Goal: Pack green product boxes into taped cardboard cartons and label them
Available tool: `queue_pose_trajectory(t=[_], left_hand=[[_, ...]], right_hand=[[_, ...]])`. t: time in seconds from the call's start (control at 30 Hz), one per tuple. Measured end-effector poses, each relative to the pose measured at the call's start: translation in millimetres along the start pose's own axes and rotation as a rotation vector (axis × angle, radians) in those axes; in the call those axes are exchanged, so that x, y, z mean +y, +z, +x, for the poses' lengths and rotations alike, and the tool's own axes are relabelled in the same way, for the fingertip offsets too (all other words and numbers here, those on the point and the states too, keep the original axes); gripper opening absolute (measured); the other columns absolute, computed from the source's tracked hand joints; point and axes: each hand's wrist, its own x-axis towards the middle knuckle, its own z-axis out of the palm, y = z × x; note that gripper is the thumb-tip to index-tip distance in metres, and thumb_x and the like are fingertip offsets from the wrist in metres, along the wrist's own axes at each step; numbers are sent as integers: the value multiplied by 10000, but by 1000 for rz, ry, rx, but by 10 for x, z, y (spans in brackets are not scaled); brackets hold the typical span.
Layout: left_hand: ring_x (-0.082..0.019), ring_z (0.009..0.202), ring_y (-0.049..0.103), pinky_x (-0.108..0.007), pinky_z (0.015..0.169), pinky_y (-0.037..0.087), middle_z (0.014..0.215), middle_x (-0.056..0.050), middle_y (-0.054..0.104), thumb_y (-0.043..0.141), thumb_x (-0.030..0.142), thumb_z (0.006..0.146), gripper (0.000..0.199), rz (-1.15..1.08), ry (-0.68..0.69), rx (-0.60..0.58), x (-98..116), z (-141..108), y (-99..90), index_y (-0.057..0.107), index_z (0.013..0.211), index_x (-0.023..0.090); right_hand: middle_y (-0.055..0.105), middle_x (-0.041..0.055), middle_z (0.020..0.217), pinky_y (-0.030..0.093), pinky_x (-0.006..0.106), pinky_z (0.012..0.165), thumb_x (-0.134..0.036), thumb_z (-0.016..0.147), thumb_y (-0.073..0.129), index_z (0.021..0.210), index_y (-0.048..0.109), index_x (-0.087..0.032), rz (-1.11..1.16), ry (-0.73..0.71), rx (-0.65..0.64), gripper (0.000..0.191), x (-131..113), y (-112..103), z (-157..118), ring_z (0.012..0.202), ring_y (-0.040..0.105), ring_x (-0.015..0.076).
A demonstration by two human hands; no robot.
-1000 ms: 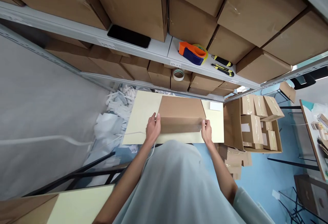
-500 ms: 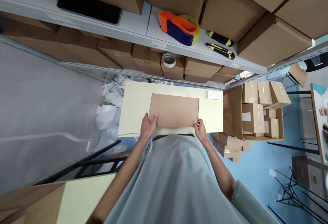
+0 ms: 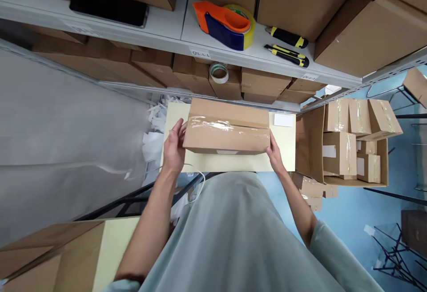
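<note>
A brown cardboard box [image 3: 227,138], its seam closed with shiny clear tape, is held between my two hands above the cream tabletop [image 3: 200,164]. It is tilted, so the taped face and a lower side with part of a white label [image 3: 227,152] show. My left hand [image 3: 175,146] presses on the box's left end, its fingers partly hidden behind the edge. At the right end, my right hand [image 3: 274,154] grips the near corner. A white card [image 3: 283,119] lies on the tabletop to the right of the box.
A shelf [image 3: 160,34] above the table carries a phone [image 3: 108,6], an orange and blue tape dispenser [image 3: 225,25], two utility knives [image 3: 287,46] and large boxes. A tape roll [image 3: 219,73] sits lower. To the right, an open carton [image 3: 310,143] holds several small taped boxes.
The box has been raised off the tabletop and turned, so its taped face now shows instead of a plain one. Both hands have come up and wider apart with it.
</note>
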Motion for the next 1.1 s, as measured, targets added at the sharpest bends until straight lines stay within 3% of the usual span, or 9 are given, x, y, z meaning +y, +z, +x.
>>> queue_pose_trajectory(t=[0.17, 0.23, 0.3, 0.43, 0.63, 0.8, 0.9, 1.0, 1.1], left_hand=[[-311, 1546, 552, -415, 1307, 427, 1588, -119, 664, 500, 780, 1019, 857, 98, -17, -60, 237, 109, 159, 572, 1638, 191], [-326, 1487, 609, -439, 1271, 471, 1523, -124, 713, 563, 737, 1009, 793, 151, -108, -65, 201, 207, 229, 634, 1583, 194], [-348, 1434, 651, -468, 1231, 507, 1460, -137, 749, 577, 711, 1012, 721, 212, -193, -76, 106, 335, 292, 710, 1490, 189], [-451, 1356, 683, -565, 1173, 527, 1315, -235, 789, 546, 782, 988, 746, 415, -322, -99, -135, 612, 422, 814, 1219, 126], [-561, 1330, 661, -697, 1155, 487, 1245, -327, 778, 502, 884, 919, 842, 606, -388, -91, -372, 978, 661, 808, 1065, 113], [-568, 1312, 673, -715, 1162, 485, 1228, -338, 779, 537, 869, 910, 831, 588, -432, -69, -404, 1090, 743, 804, 1060, 96], [-549, 1345, 662, -713, 1177, 474, 1331, -327, 751, 531, 783, 983, 833, 573, -391, -34, -324, 1000, 773, 743, 1290, 37], [-532, 1554, 475, -702, 1287, 350, 1624, -365, 532, 540, 717, 1024, 979, 596, -152, 91, -204, 849, 861, 443, 1618, -55], [-497, 1706, 162, -663, 1382, 134, 1786, -361, 258, 535, 720, 1030, 1092, 598, 94, 76, -39, 690, 1070, 244, 1698, -92]], right_hand=[[828, 129, 1155, 600, 436, 962, -830, 1032, 430, 1732, 409, -159, -190, 168, 34, 970, -25, 130, 192, 1078, 774, 330], [797, 49, 836, 589, 402, 859, -816, 1048, 408, 1739, 394, -141, -258, 262, 32, 967, -6, 166, 289, 834, 767, 306], [740, 24, 704, 567, 405, 879, -835, 1048, 396, 1718, 437, -121, -327, 311, 30, 980, 17, 183, 423, 823, 766, 325], [810, 155, 918, 521, 480, 1022, -936, 997, 379, 1522, 667, -107, -430, 358, 6, 1023, 121, 197, 783, 1133, 756, 428], [796, 158, 918, 538, 524, 1009, -981, 960, 385, 974, 817, -222, -394, 394, -87, 874, 474, 267, 1305, 1089, 754, 436], [797, 227, 1044, 516, 578, 1077, -938, 983, 428, 1103, 824, -149, -479, 520, -118, 891, 591, 367, 1417, 1165, 735, 463], [809, 225, 1086, 528, 564, 1076, -907, 1024, 364, 1164, 821, -154, -503, 478, -111, 892, 577, 366, 1294, 1158, 750, 446], [831, 179, 1114, 567, 516, 1044, -817, 1101, 253, 1262, 798, -184, -521, 349, -143, 851, 627, 262, 1135, 1130, 777, 392], [778, 154, 1388, 546, 447, 1142, -669, 1173, 270, 1425, 725, -192, -593, 163, -81, 705, 797, 23, 1069, 1308, 727, 312]])
